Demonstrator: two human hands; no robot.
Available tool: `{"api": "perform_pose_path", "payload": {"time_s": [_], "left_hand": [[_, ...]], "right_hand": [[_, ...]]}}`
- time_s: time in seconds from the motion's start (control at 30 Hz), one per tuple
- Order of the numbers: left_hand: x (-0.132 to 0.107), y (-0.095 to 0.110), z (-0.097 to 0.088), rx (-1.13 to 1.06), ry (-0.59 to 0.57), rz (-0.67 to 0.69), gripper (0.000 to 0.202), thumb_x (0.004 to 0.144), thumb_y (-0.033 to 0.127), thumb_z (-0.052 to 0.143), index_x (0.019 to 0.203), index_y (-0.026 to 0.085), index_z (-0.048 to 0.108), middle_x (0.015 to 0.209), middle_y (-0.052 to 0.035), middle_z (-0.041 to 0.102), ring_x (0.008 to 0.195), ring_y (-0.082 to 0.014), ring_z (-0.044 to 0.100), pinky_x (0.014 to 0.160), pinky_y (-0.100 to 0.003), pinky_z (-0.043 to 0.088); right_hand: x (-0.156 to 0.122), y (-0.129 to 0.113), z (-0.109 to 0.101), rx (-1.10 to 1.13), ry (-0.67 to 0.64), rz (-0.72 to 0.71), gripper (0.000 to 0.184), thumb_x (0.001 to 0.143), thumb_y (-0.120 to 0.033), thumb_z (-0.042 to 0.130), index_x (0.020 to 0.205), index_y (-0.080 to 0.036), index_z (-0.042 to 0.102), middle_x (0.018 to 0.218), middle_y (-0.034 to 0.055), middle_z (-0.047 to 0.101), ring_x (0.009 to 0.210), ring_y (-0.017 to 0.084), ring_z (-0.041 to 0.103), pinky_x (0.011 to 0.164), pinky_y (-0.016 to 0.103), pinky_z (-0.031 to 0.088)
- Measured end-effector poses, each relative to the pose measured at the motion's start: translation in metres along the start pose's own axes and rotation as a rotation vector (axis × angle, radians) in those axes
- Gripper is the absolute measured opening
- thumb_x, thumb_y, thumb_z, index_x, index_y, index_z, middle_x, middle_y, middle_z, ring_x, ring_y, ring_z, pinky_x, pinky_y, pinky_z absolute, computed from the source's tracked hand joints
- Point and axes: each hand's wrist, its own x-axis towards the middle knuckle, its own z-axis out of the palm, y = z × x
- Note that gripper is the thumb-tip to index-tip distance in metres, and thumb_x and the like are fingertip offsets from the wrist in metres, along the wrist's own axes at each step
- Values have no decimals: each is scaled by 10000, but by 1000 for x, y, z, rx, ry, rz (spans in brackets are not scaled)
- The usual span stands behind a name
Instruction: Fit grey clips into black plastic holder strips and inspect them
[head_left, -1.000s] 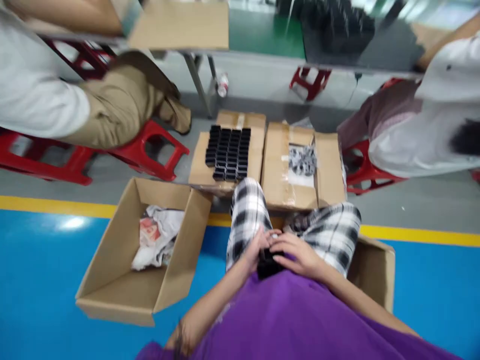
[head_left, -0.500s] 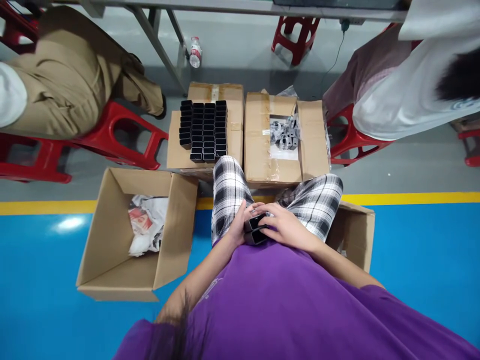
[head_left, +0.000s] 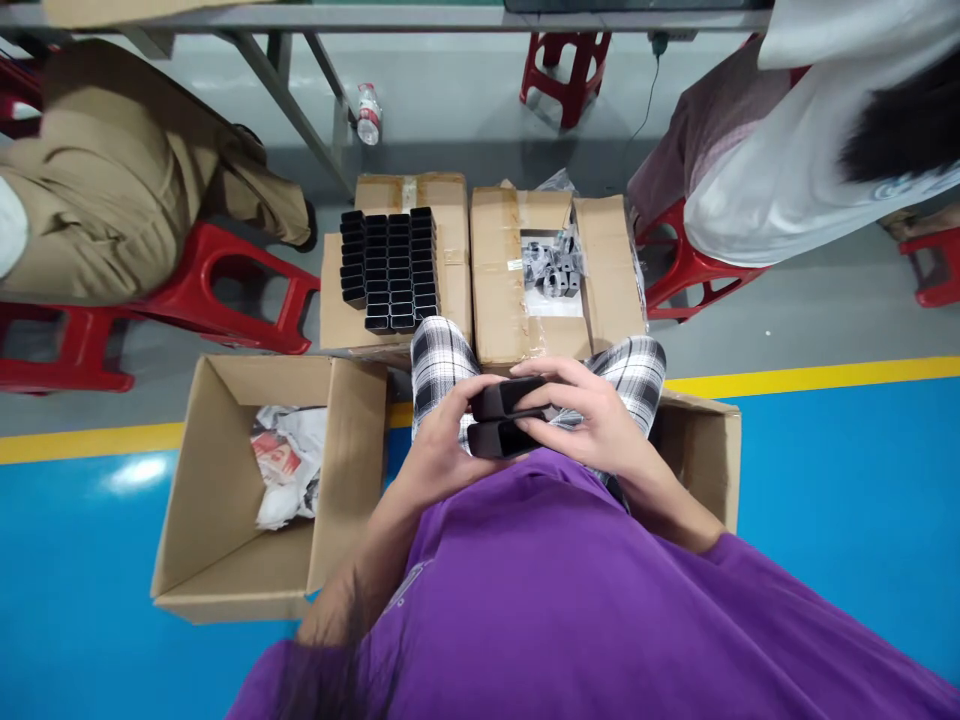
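Observation:
Both my hands hold two black rectangular tube pieces (head_left: 504, 418) stacked one over the other above my lap. My left hand (head_left: 436, 446) cups them from the left, fingers curled round their ends. My right hand (head_left: 592, 420) grips them from the right, fingers wrapped over the top piece. Ahead of my knees, rows of the same black pieces (head_left: 388, 268) stand on a closed cardboard box (head_left: 450, 250). A second closed box (head_left: 495, 300) beside it carries a small pile of grey metal parts (head_left: 553, 268).
An open carton (head_left: 225, 560) with crumpled paper sits on the blue floor at my left; another open carton (head_left: 705, 450) is at my right. Two other people sit on red stools (head_left: 240, 300) on either side. A table leg and a bottle (head_left: 367, 100) stand beyond.
My hands have lifted the black pieces from my lap up and forward. The camera view tilted further down and steadied.

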Motion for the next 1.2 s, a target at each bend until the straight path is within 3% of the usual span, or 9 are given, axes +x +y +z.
{"api": "perform_pose_path", "payload": {"time_s": [0.17,0.3,0.53,0.7,1.2], "left_hand": [[11,11,8,-197,165,146,852,665,289,923,1379,312,460,1365,-94,606,1247,-246,627,983,-350,570],[17,16,12,-259,209,175,878,642,296,944,1370,323,453,1366,-94,596,1244,-247,626,968,-351,578],[19,19,12,-281,214,146,871,653,363,934,1385,321,465,1309,-82,622,1119,-218,678,922,-342,593],[18,22,12,-292,229,72,847,630,400,942,1336,300,486,1241,-68,625,1050,-205,684,882,-333,596],[23,25,6,-349,195,99,834,625,458,937,1308,303,484,1175,-48,616,1016,-206,683,849,-337,603]], "right_hand": [[2,-6,-8,200,155,-3,285,937,-337,692,1216,-288,660,1305,64,659,1245,244,617,1049,447,536],[-4,0,-3,274,163,45,434,920,-451,698,1318,-316,591,1349,66,632,1295,269,590,1038,468,556],[-9,8,2,371,164,11,596,859,-497,768,1386,-353,529,1410,47,598,1313,251,584,1053,431,557],[-11,12,3,327,166,56,676,833,-598,753,1396,-312,514,1407,84,601,1256,262,624,988,421,590],[-9,14,7,320,183,3,682,829,-546,778,1415,-321,510,1382,82,603,1194,257,634,935,414,596]]}}
